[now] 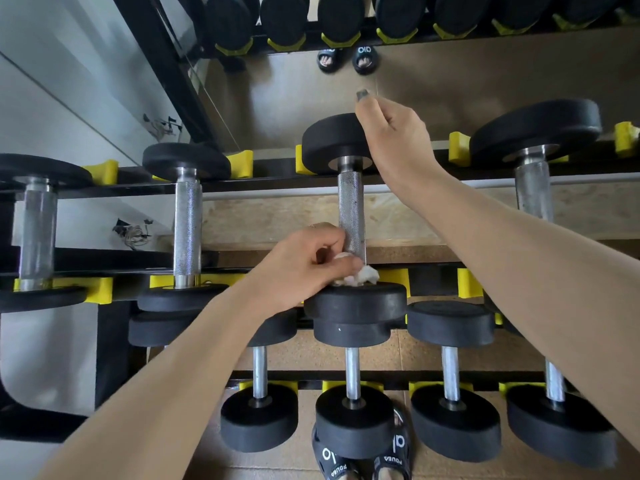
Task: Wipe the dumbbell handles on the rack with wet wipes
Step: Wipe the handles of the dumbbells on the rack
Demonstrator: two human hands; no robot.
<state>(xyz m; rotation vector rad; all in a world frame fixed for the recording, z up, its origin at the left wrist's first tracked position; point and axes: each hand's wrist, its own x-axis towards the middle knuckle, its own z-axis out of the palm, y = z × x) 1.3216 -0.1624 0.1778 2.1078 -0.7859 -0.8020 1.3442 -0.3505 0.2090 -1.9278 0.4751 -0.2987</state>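
Mid-task, judging by the layout: one handle under work, several more apparently untouched.

Left hand (304,263) curled around a bunched white wet wipe (358,277), pressing it against the near end of the knurled handle (351,213) of the middle dumbbell on the upper tier of the rack (104,289), just above that dumbbell's near weight head (356,301). Right hand (391,133) resting on the far weight head (329,140) of the same dumbbell, fingers loosely bent over its edge, seemingly steadying it; holding nothing else.

Wipe at the bottom of the handle, so probably one pass near its end; cannot tell whether the upper stretch is already clean.

Left of this handle: two more knurled handles (187,223), no wipe near them. Right of it: another thick handle (533,192). Below it, on the lower tier: a row of thinner handles (352,372). Likely all still to do or already done — no visible wetness either way.
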